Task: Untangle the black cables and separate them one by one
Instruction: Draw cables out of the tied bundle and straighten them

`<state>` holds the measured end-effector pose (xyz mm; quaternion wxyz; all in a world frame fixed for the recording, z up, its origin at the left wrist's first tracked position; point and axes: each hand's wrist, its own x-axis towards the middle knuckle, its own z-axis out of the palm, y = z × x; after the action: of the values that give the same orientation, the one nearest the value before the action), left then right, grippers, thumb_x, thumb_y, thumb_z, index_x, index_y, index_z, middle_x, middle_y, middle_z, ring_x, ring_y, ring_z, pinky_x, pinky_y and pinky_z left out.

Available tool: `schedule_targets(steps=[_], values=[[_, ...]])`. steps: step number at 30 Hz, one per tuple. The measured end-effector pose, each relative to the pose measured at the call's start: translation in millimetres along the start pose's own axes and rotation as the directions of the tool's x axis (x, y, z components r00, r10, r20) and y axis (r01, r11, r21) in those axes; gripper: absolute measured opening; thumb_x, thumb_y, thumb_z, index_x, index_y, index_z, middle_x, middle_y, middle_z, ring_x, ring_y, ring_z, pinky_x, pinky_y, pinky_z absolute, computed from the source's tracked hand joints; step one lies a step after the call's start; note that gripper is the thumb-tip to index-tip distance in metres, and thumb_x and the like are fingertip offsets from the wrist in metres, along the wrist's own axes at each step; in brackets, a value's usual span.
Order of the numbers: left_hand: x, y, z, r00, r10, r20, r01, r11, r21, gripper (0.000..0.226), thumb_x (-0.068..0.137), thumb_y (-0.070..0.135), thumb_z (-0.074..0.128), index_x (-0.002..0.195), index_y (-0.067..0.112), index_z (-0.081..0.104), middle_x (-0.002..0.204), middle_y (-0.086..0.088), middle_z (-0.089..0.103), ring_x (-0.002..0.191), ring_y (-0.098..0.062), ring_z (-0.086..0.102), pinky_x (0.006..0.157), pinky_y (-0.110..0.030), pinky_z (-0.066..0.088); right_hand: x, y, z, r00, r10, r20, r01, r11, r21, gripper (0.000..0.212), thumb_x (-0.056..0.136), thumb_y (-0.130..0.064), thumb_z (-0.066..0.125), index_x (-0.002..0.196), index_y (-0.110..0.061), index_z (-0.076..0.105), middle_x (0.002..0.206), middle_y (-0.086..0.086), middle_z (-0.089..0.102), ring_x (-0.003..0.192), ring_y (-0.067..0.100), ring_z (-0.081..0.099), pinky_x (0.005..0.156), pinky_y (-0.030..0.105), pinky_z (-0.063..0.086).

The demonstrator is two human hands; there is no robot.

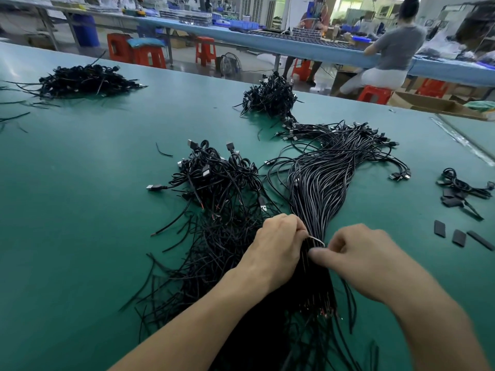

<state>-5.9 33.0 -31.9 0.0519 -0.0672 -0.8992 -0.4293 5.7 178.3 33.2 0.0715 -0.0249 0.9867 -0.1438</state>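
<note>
near the front of the green surface [80, 210], the left hand [278, 242] curls its fingers round 1 end of a pale tie [317, 240] binding the bundle of black cables [318, 188]; the right hand [356, 253] seems to pinch the other end between thumb and forefinger. just left lies a loose tangle [219, 199]. a jerked tie could spill the straight bundle into that tangle and knot it. farther off sits another heap [267, 99].

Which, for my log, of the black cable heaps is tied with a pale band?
The long straight bundle right of centre: a pale tie loops it; others lie loose.
</note>
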Motion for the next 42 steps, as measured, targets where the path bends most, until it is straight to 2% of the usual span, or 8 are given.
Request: schedule_targets(steps=[8,14,19,25,32,35,38,42], values=[[1,0,1,1.0,-0.011,-0.002,0.011,1.0,-0.002,0.014,0.101,0.024,0.053,0.094,0.017,0.063,0.103,-0.001,0.062,0.098,-0.021,0.059,0.09,-0.044,0.049,3,-13,22,0.998,0.046,-0.047,-0.044,0.997,0.056,0.031,0.091,-0.044,0.059,0.083,-0.014,0.056,0.084,0.006,0.053,0.079,0.031,0.053,0.066,0.035,0.045],[0,-1,1,1.0,0.012,-0.015,-0.012,1.0,0.007,0.014,0.102,0.024,0.051,0.093,0.019,0.06,0.101,0.0,0.062,0.096,-0.021,0.059,0.088,-0.043,0.05,-14,1,-24,0.925,-0.228,0.303,0.234,0.972,0.018,0.025,0.078,-0.038,0.074,0.069,-0.016,0.065,0.053,-0.003,0.056,0.05,0.008,0.048,0.052,0.024,0.042],[-2,-2,2,0.999,0.036,-0.017,-0.036,0.999,0.003,0.014,0.103,0.025,0.05,0.093,0.021,0.058,0.098,0.004,0.059,0.091,-0.015,0.058,0.085,-0.04,0.052,-24,11,-45,0.916,-0.154,0.371,0.161,0.987,0.01,0.015,0.07,-0.042,0.079,0.066,-0.032,0.07,0.053,-0.003,0.059,0.046,0.005,0.047,0.05,0.023,0.043],[-2,1,3,0.999,0.039,-0.01,-0.039,0.999,0.018,0.016,0.103,0.026,0.049,0.087,0.029,0.049,0.103,0.004,0.057,0.095,-0.02,0.058,0.087,-0.042,0.05,-5,-6,-1,0.996,0.024,0.08,-0.022,0.999,-0.023,0.047,0.075,-0.056,0.066,0.066,-0.011,0.056,0.07,0.006,0.06,0.073,0.027,0.061,0.063,0.034,0.05],[-1,0,3,0.999,0.036,0.007,-0.036,0.999,0.041,0.018,0.103,0.026,0.048,0.085,0.029,0.048,0.102,0.005,0.057,0.095,-0.019,0.057,0.087,-0.043,0.05,0,-16,20,0.998,0.036,-0.057,-0.037,0.999,-0.019,0.024,0.091,-0.035,0.052,0.078,-0.015,0.049,0.073,0.002,0.039,0.064,0.026,0.038,0.066,0.034,0.04],[0,-2,5,0.999,0.038,0.004,-0.039,0.998,0.051,0.018,0.102,0.025,0.047,0.085,0.029,0.047,0.102,0.003,0.059,0.095,-0.021,0.057,0.087,-0.042,0.049,-5,-13,7,0.995,-0.072,0.067,0.074,0.997,-0.031,0.024,0.09,-0.034,0.055,0.08,-0.013,0.055,0.074,0.007,0.049,0.073,0.031,0.05,0.068,0.036,0.048],[2,-6,4,1.0,-0.001,-0.013,0.001,1.0,0.006,0.019,0.101,0.025,0.048,0.083,0.029,0.049,0.1,0.002,0.06,0.093,-0.02,0.057,0.088,-0.042,0.049,-16,-20,-8,0.888,-0.303,0.345,0.314,0.949,0.026,0.019,0.079,-0.031,0.068,0.067,-0.017,0.064,0.062,0.001,0.063,0.059,0.011,0.057,0.061,0.029,0.051],[-1,-6,5,1.0,0.002,-0.024,-0.002,1.0,-0.023,0.015,0.101,0.026,0.05,0.086,0.028,0.052,0.1,0.002,0.061,0.093,-0.018,0.057,0.087,-0.041,0.05,-28,-21,-17,0.886,-0.292,0.359,0.316,0.949,-0.008,0.013,0.07,-0.03,0.072,0.068,-0.019,0.066,0.055,-0.005,0.059,0.057,0.017,0.059,0.059,0.03,0.054]])
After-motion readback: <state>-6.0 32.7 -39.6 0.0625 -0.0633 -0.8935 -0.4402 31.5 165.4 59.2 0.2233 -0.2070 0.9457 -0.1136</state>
